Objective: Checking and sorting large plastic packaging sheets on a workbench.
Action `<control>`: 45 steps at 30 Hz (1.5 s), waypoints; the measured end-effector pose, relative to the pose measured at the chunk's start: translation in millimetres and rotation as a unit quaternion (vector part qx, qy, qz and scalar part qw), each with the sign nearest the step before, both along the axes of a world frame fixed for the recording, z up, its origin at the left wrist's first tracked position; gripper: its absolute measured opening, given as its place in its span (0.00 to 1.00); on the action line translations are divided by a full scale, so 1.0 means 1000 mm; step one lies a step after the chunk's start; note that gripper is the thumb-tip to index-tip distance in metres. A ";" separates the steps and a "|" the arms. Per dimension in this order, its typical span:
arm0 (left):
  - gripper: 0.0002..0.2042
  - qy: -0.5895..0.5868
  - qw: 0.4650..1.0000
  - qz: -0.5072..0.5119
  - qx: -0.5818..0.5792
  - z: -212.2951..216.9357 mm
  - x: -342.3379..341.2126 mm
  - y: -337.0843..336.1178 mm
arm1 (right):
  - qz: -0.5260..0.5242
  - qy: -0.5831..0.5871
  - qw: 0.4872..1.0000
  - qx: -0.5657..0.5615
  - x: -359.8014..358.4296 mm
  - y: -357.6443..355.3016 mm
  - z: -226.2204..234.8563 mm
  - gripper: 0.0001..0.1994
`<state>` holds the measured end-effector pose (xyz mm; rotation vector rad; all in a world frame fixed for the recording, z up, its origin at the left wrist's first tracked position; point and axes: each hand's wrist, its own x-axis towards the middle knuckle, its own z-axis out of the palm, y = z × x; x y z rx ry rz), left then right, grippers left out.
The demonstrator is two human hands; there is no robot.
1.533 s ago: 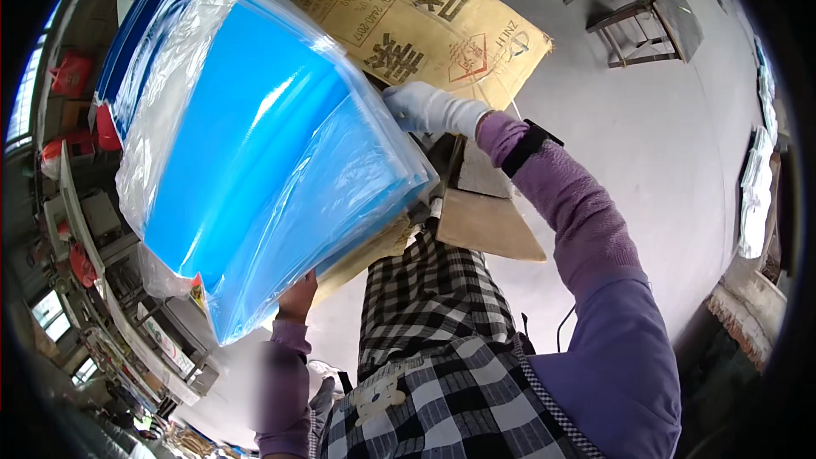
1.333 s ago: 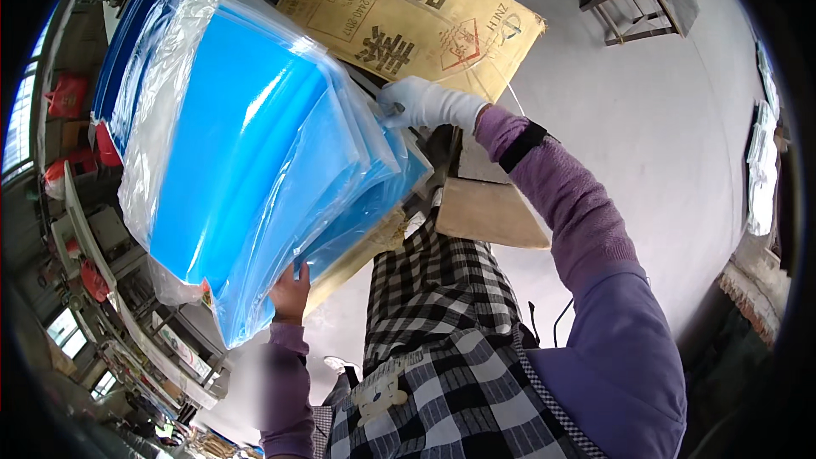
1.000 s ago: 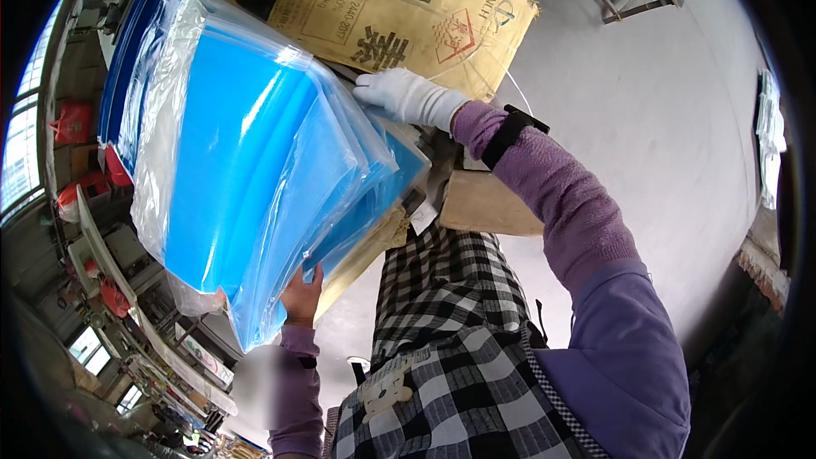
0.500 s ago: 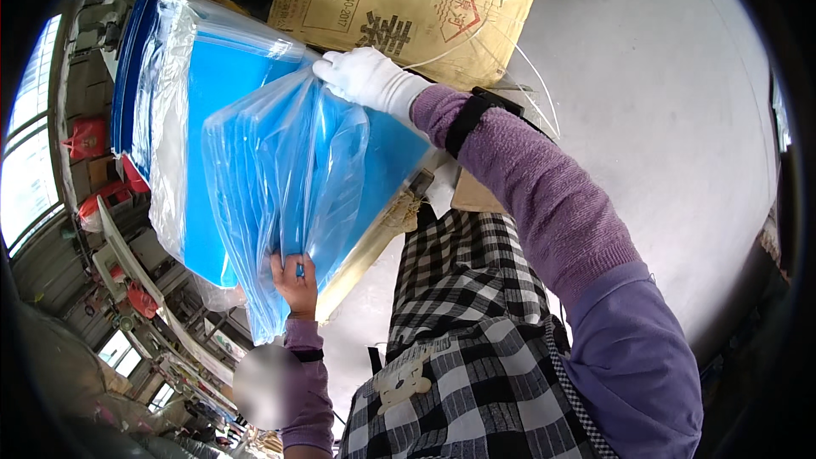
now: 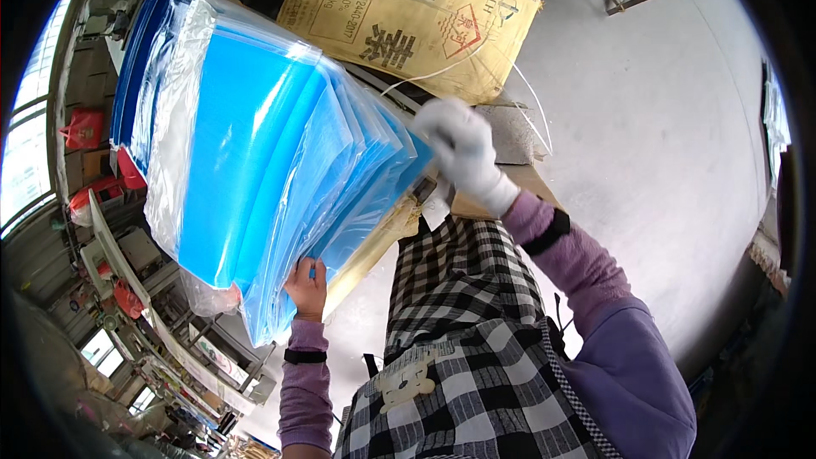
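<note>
Head view showed both forearms, in purple sleeves, rising from the lower edge over a black-and-white checked apron (image 5: 476, 357). The left arm ran straight up from the bottom, a dark band at its wrist, and the bare left hand (image 5: 308, 287) sat under the lower corner of a stack of blue plastic sheets (image 5: 280, 170). Its fingers (image 5: 299, 270) were curled up against the bottom edge of the sheets, gripping that edge. The right arm was bent at the elbow and reached up and inward, also with a dark band at the wrist. The right hand (image 5: 463, 149) wore a white glove and lay at the right edge of the stack, touching the sheets where they fanned apart; its fingers were bent and close together, though whether they pinched a sheet or only pressed on it could not be told, as the glove was blurred.

The stack was held tilted, filling the upper left of the picture, its sheets separating toward the right side. A clear plastic wrapper (image 5: 174, 119) hung loosely around its left part. Behind the stack, at the top centre, lay a yellow woven sack (image 5: 408, 17) with black characters and a red diamond mark, on a grey floor (image 5: 663, 161). A flat brown piece of cardboard (image 5: 527, 183) showed just beside the gloved hand.
</note>
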<state>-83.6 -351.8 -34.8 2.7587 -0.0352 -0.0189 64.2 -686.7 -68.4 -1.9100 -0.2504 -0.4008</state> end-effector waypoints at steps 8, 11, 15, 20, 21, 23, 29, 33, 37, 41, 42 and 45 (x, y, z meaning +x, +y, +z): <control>0.07 -0.061 0.994 -0.075 0.044 -0.011 -0.001 -0.003 | 0.206 0.043 0.888 -0.409 -0.061 0.091 -0.004 0.10; 0.05 0.021 0.997 -0.039 0.056 -0.040 -0.030 0.007 | 0.294 0.244 0.836 -0.394 -0.020 0.096 -0.037 0.16; 0.11 0.051 0.999 -0.013 0.014 -0.058 -0.045 0.000 | 0.181 0.193 0.883 -0.388 -0.047 0.080 -0.045 0.17; 0.27 0.073 0.989 -0.096 0.081 -0.036 -0.058 -0.013 | 0.224 -0.078 0.905 -0.352 -0.112 0.000 0.011 0.20; 0.27 0.101 0.987 -0.073 0.102 -0.035 -0.066 -0.014 | 0.252 -0.051 0.905 -0.338 -0.120 -0.013 0.015 0.20; 0.31 0.119 0.985 -0.072 0.105 -0.030 -0.080 -0.015 | 0.164 -0.025 0.955 -0.245 -0.111 -0.032 0.028 0.18; 0.32 0.072 0.992 -0.062 0.080 -0.028 -0.094 -0.013 | 0.022 0.085 0.986 -0.143 -0.047 -0.019 0.041 0.19; 0.30 0.081 0.991 -0.022 0.104 -0.048 -0.096 0.002 | 0.048 0.182 0.969 -0.159 -0.036 0.000 0.000 0.26; 0.32 0.228 0.969 0.083 0.038 -0.045 -0.091 0.002 | 0.002 0.208 0.969 -0.136 -0.041 -0.007 -0.011 0.28; 0.37 0.091 0.979 0.132 0.123 -0.039 -0.128 0.003 | -0.003 0.155 0.971 -0.184 -0.060 0.004 -0.008 0.33; 0.38 0.091 0.977 0.148 0.123 -0.041 -0.138 0.004 | 0.009 0.163 0.972 -0.170 -0.058 0.006 -0.013 0.33; 0.38 0.058 0.977 0.191 0.071 -0.022 -0.158 0.000 | -0.014 0.182 0.979 -0.094 -0.043 -0.001 -0.043 0.28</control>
